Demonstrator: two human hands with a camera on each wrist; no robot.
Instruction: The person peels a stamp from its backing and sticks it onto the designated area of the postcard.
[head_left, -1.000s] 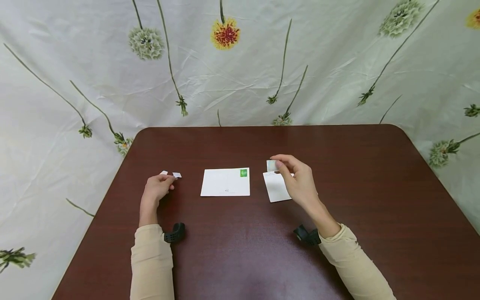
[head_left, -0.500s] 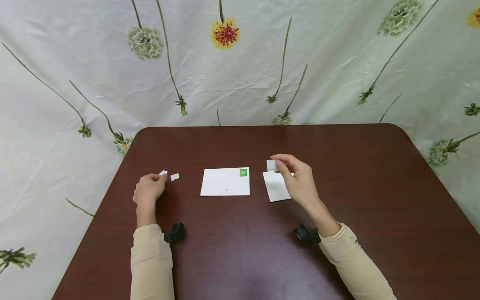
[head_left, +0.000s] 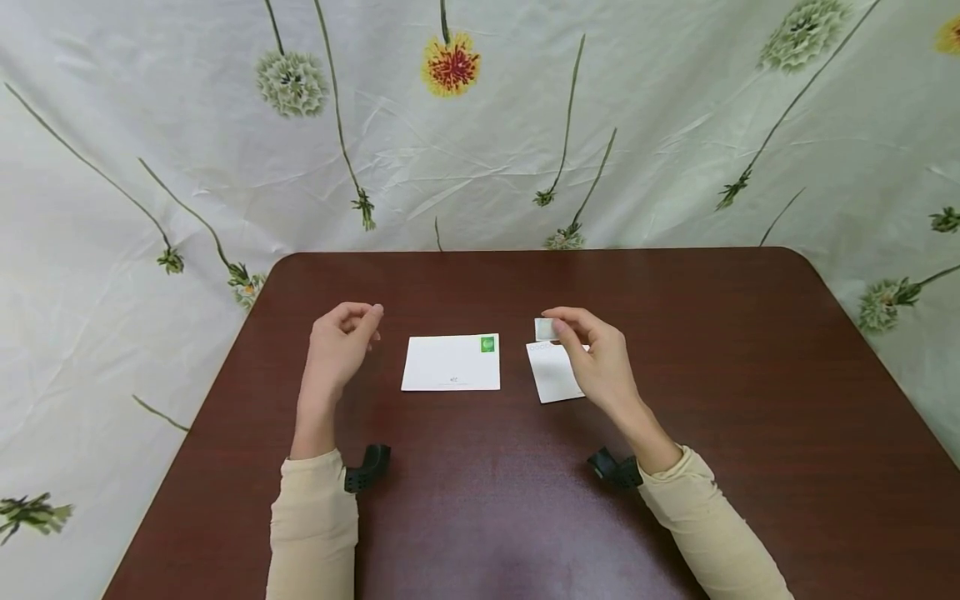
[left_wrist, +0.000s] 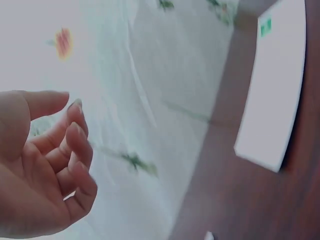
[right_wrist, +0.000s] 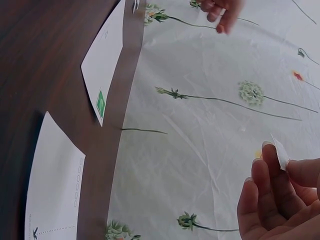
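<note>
My left hand [head_left: 339, 342] is raised above the table's left side, fingers loosely bent. The left wrist view shows its thumb [left_wrist: 47, 103] apart from the other fingers, holding nothing. At the right, my right hand [head_left: 600, 358] pinches a small pale stamp [head_left: 546, 330] between thumb and index finger, seen nearly edge-on as a thin white piece [right_wrist: 281, 152] in the right wrist view. Below that hand lies a white envelope [head_left: 553, 375], partly covered by it, with printed rings near one edge. Another white envelope [head_left: 450, 364] with a green stamp [head_left: 487, 344] lies between the hands.
The dark reddish-brown table [head_left: 480, 492] ends at a pale cloth [head_left: 495, 150] printed with flowers. Black cameras sit on the left wrist [head_left: 367, 468] and the right wrist [head_left: 617, 468]. A white paper scrap [left_wrist: 209, 236] shows at the left wrist view's bottom edge.
My left hand has come off the two white scraps, rising and moving right and farther from me; it hides them in the head view. The right hand has stayed in place with the stamp.
</note>
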